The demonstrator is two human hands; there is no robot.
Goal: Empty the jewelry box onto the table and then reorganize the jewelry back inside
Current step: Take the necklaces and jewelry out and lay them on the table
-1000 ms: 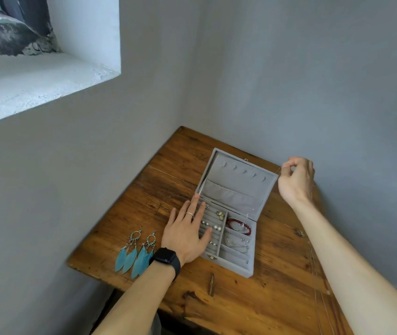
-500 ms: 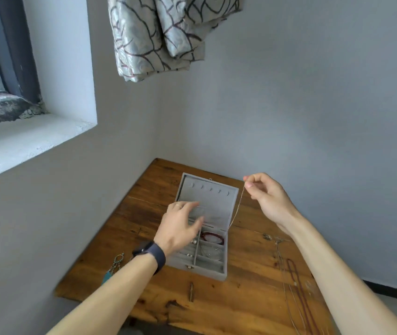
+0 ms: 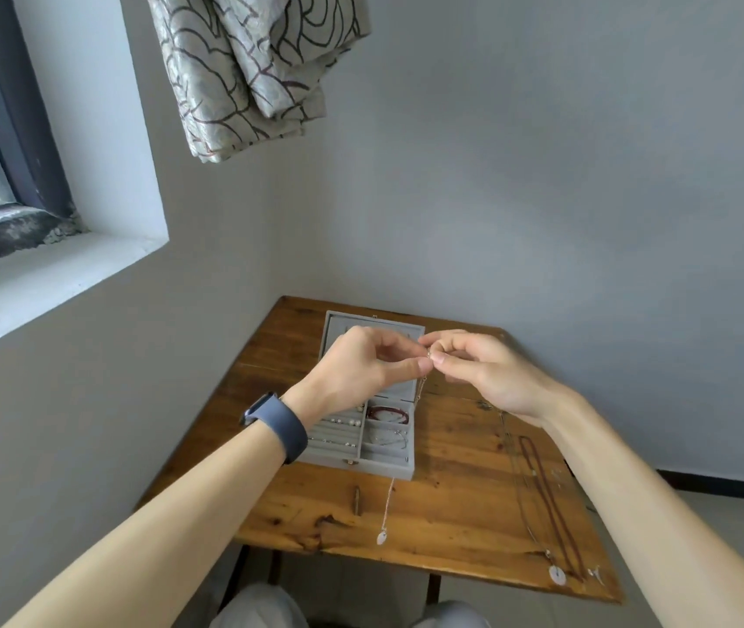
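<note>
The grey jewelry box stands open on the wooden table, its lid upright behind my hands. Inside lie a red bracelet, small earrings and a silver chain. My left hand and my right hand meet above the box, both pinching the top end of a thin necklace. The chain hangs down in front of the box, with a small white pendant at its lower end.
Long necklaces, one dark red, lie along the table's right side, with a round white pendant near the front corner. Grey walls close in at the left and back. A patterned curtain hangs above; a window sill is at left.
My left hand lifted off the box and rose to meet my right hand at the necklace's top end. The view tilted upward, and the blue feather earrings left the frame.
</note>
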